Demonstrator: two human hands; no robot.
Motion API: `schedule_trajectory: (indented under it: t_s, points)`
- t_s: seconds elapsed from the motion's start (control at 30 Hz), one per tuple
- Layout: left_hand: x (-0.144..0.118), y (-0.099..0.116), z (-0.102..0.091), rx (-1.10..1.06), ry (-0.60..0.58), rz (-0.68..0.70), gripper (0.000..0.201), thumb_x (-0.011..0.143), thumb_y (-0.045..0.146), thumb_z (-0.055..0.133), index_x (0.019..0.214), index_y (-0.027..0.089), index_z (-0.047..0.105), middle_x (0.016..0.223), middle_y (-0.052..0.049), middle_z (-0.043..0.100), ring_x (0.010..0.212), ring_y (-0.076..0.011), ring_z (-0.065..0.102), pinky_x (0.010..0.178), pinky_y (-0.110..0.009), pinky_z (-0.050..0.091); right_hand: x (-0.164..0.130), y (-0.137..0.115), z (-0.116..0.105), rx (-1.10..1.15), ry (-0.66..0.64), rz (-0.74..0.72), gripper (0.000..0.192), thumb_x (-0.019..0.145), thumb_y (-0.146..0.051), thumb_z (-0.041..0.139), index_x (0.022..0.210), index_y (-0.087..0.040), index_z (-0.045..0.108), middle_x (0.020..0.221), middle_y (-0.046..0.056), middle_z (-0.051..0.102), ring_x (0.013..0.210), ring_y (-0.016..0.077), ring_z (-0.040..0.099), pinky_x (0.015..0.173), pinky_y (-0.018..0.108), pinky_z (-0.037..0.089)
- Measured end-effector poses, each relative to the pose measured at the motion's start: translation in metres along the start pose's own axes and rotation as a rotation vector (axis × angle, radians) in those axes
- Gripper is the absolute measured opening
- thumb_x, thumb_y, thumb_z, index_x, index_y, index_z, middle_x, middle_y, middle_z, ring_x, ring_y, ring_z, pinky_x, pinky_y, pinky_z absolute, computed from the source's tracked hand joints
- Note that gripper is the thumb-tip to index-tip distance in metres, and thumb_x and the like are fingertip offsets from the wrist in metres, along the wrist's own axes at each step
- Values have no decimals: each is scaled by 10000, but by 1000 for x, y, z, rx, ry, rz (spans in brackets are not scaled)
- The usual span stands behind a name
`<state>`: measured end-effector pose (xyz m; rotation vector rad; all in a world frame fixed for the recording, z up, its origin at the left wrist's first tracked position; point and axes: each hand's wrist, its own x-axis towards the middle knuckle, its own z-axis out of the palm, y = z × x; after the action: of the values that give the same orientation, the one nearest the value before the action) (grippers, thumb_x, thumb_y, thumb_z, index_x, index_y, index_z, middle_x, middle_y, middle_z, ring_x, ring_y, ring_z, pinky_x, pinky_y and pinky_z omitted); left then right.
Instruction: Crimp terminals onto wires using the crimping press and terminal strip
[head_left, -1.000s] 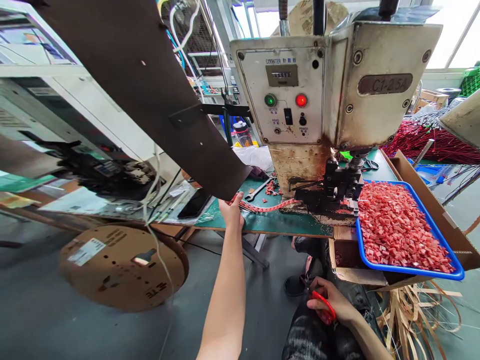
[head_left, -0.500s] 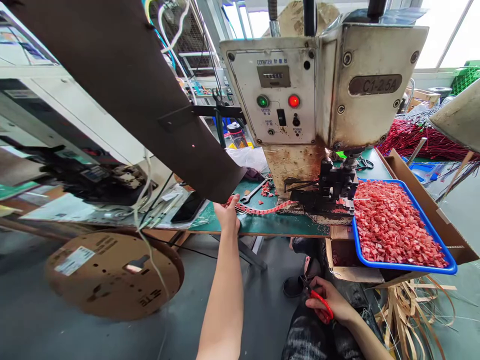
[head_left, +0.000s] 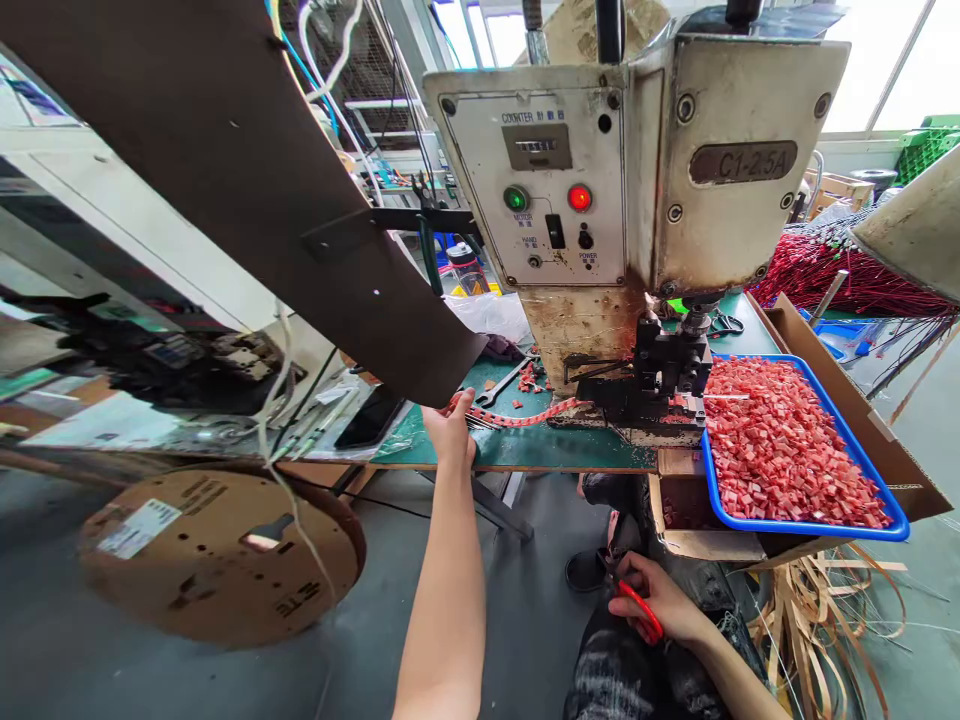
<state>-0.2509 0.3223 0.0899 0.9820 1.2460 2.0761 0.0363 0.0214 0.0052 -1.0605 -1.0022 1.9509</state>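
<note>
My left hand (head_left: 450, 428) reaches to the front edge of the green bench (head_left: 540, 450) and pinches the end of a red terminal strip (head_left: 525, 414). That strip runs right into the black applicator (head_left: 660, 380) of a cream crimping press (head_left: 637, 180). My right hand (head_left: 656, 600) rests on my lap, closed around red-handled scissors (head_left: 643, 606). A blue tray (head_left: 802, 525) heaped with red cut terminals sits right of the applicator.
A large dark reel disc (head_left: 247, 180) slants overhead at the left. A brown cardboard reel (head_left: 217, 550) lies on the floor. A wrench (head_left: 502, 382) and a phone (head_left: 369, 418) lie on the bench. Paper strips (head_left: 817, 620) pile at the lower right, red wire bundles (head_left: 847, 275) behind.
The view has shifted slightly left and down. My left hand stays on the strip's end at the bench edge; my right hand keeps the scissors on my lap.
</note>
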Motion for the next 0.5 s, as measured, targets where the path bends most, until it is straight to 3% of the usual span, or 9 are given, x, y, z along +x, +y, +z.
schedule_trajectory:
  t_s: [0.5]
  points:
    - [-2, 3, 0, 3, 23, -52, 571, 572, 288, 899, 1050, 207, 597, 962, -25, 661, 1023, -239, 685, 1024, -432, 518, -3, -6, 2, 16, -10, -12, 631, 644, -594, 887, 870, -249, 409, 546, -152, 530, 319, 37, 365, 301, 173, 277]
